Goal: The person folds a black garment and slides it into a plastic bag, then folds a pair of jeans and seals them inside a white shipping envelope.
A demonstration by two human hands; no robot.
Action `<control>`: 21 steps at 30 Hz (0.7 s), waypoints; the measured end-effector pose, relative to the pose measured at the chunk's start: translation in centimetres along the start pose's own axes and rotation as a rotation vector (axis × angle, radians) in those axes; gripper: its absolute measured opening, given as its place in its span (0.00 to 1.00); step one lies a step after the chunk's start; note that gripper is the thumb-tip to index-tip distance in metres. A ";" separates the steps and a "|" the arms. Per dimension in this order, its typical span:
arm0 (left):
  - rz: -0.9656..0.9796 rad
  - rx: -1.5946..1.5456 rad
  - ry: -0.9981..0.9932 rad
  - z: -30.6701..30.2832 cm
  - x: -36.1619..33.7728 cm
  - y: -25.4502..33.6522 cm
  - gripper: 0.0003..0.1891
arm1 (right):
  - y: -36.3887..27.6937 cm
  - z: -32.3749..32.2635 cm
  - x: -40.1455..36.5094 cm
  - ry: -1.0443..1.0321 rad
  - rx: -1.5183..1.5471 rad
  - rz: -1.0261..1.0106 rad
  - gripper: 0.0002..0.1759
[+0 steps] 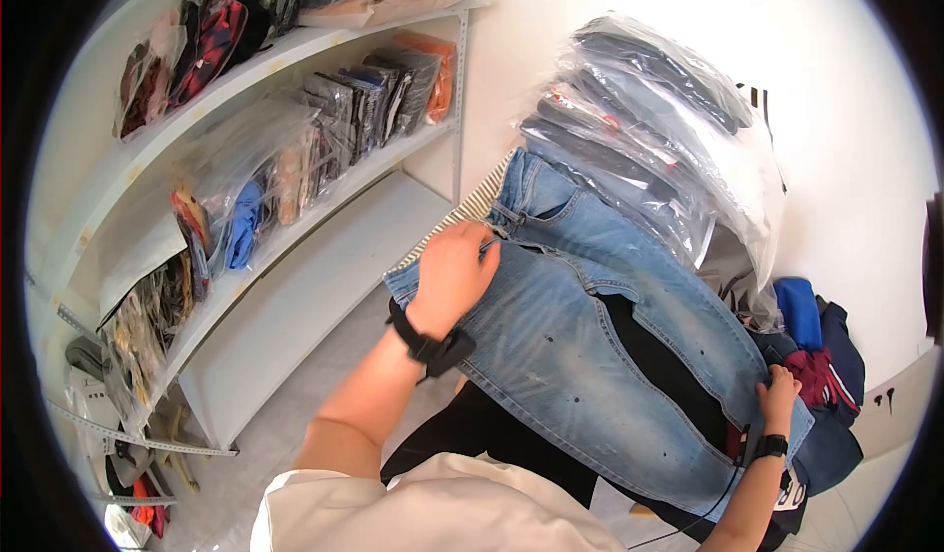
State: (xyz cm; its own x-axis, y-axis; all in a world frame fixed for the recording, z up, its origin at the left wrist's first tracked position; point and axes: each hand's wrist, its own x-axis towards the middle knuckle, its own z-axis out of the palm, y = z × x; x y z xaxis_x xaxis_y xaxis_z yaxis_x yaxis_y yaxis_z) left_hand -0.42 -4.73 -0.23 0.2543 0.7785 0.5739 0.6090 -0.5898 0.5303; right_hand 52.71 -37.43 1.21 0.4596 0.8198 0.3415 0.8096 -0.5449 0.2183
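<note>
Faded blue jeans [536, 346] lie spread out in front of me, their waist at the upper left and the leg ends at the lower right. The waistband lining [482, 196] has light and dark stripes. My left hand [452, 272] is closed on the waist near the fly, its fingertips partly tucked out of sight. Down at the leg ends, my right hand [780, 395] has its fingers curled over the denim by a hem. Black cloth [669, 370] shows in the gap between the two legs. Both wrists wear black bands.
Behind the jeans rises a stack of clothes in clear plastic bags [639, 110]. Metal shelves [295, 228] on the left hold more bagged garments. Folded blue and maroon clothes [801, 316] are heaped at the right. A thin black cable [726, 498] runs near my right wrist.
</note>
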 end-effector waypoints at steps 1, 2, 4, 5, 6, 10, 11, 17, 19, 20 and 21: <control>0.108 -0.046 0.091 0.4 1.7 0.2 0.07 | 0.2 -0.1 0.0 -0.075 0.022 0.028 0.24; 0.116 -0.053 0.095 1.4 3.3 0.0 0.07 | 0.3 -0.2 -0.1 -0.068 0.018 0.036 0.24; 0.237 -0.059 0.028 4.9 5.6 -1.2 0.14 | 0.4 -0.6 -1.1 -0.020 -0.003 -0.018 0.17; 0.248 -0.066 0.033 6.5 7.0 -1.7 0.14 | 0.5 -0.9 -1.4 -0.011 -0.007 -0.007 0.17; 0.281 -0.037 -0.086 8.1 8.2 -2.0 0.20 | 0.5 -1.2 -1.7 0.059 0.039 0.013 0.14; 0.256 0.095 -0.319 11.4 10.8 -1.4 0.31 | -2.9 -6.2 -3.3 0.332 0.124 -0.042 0.08; 0.246 0.099 -0.312 11.9 11.1 -1.3 0.32 | -3.9 -7.8 -4.5 0.333 0.127 -0.041 0.08; 0.080 0.104 -0.207 13.0 11.4 0.8 0.25 | -5.0 -9.2 -12.1 0.371 0.142 -0.095 0.09; 0.009 0.040 -0.210 13.7 11.0 0.8 0.24 | -5.4 -8.6 -14.2 0.360 0.153 -0.045 0.09; 0.012 0.031 -0.218 14.1 10.8 0.6 0.25 | -5.8 -8.4 -15.0 0.344 0.178 -0.025 0.10; 0.008 0.031 -0.218 14.1 10.5 0.6 0.25 | -6.3 -8.3 -15.6 0.329 0.204 -0.005 0.10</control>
State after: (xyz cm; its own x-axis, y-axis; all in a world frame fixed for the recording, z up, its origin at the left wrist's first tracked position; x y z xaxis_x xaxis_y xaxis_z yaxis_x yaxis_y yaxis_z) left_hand 13.23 6.13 -2.64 0.4139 0.8036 0.4277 0.6283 -0.5922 0.5046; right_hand 37.38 -48.26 2.06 0.3403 0.7043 0.6230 0.8829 -0.4674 0.0460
